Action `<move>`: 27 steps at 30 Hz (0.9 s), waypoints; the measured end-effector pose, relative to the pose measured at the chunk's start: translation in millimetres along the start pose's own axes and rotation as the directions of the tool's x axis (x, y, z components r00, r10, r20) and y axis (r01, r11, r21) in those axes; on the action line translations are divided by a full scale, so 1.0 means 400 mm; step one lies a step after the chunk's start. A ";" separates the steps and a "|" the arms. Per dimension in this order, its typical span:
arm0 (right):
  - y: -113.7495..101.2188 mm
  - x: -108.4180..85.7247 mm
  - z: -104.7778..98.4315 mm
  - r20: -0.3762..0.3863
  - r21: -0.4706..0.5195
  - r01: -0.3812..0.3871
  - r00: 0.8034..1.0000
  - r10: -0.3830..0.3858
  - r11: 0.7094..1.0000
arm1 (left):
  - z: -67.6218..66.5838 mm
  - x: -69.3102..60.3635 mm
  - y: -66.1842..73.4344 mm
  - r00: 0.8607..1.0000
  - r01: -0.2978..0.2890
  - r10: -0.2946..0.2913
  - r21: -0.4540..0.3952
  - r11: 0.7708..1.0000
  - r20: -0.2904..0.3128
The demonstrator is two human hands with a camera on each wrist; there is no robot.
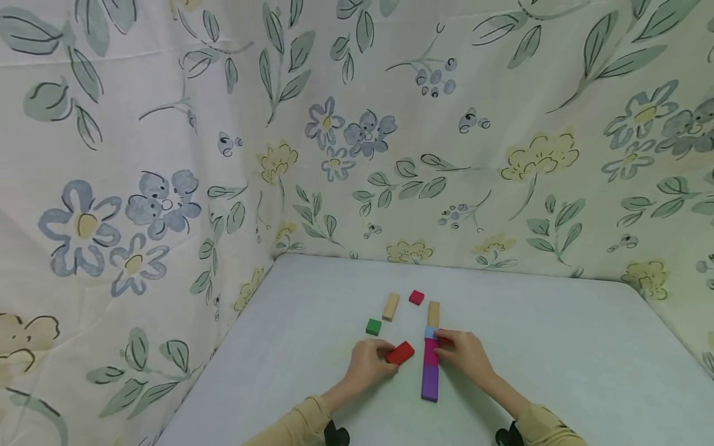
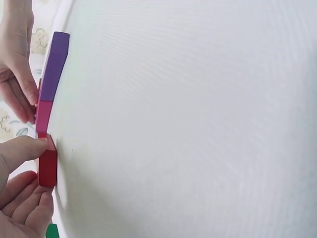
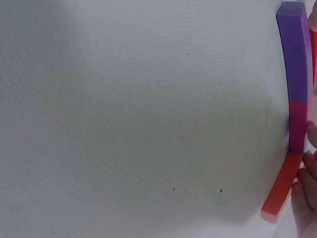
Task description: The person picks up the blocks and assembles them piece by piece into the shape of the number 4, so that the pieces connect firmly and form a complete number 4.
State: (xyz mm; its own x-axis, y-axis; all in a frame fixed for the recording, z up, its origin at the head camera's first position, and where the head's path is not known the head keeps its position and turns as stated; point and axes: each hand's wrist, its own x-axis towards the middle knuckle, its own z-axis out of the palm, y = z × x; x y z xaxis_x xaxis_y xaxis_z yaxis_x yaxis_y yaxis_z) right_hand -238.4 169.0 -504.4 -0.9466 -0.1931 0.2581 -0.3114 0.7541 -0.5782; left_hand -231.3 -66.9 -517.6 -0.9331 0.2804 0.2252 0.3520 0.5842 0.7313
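My left hand (image 1: 366, 364) pinches a red block (image 1: 401, 353) by its left end, a little left of a straight row of blocks. From near to far that row has a purple block (image 1: 430, 383), a magenta block (image 1: 431, 352), a light blue block (image 1: 431, 333) and a plain wooden block (image 1: 433, 313). On the row's right side, my right hand (image 1: 467, 356) holds an orange-red block (image 3: 281, 191) between thumb and fingers. Its fingertips reach the magenta and light blue blocks. Most of the orange-red block is hidden by the hand in the head view.
Left of the row's far end stand a green block (image 1: 374, 327), another plain wooden block (image 1: 390, 307) and a small crimson block (image 1: 416, 297). They lie on a white table (image 1: 312, 297). Floral cloth (image 1: 390, 204) hangs behind the table and along its left side.
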 end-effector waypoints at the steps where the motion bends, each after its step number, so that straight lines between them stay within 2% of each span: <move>1: -0.001 0.000 0.000 0.002 0.002 -0.001 1.000 0.001 1.000 | 0.000 0.000 -0.003 1.000 0.003 -0.003 -0.012 1.000 0.002; 10: -0.002 -0.003 0.001 0.002 0.007 -0.003 1.000 0.003 1.000 | -0.011 0.005 -0.018 1.000 0.013 -0.013 -0.040 0.999 0.020; 19: 0.000 -0.001 0.005 -0.004 -0.005 -0.009 1.000 0.009 1.000 | -0.040 0.038 -0.001 0.996 0.042 -0.034 -0.101 0.994 0.076; 27: -0.001 -0.002 0.002 0.001 -0.001 -0.015 1.000 0.015 1.000 | -0.078 0.074 0.017 0.996 -0.002 0.008 -0.065 0.998 0.088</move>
State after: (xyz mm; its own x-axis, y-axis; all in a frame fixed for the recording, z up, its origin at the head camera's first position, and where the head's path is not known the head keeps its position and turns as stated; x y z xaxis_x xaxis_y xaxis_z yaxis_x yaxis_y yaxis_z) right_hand -237.4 168.3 -505.0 -0.9514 -0.1824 0.2482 -0.2969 0.7576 -0.5813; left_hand -258.7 -78.3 -486.0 -0.9202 0.3511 0.1733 0.3485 0.5329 0.7710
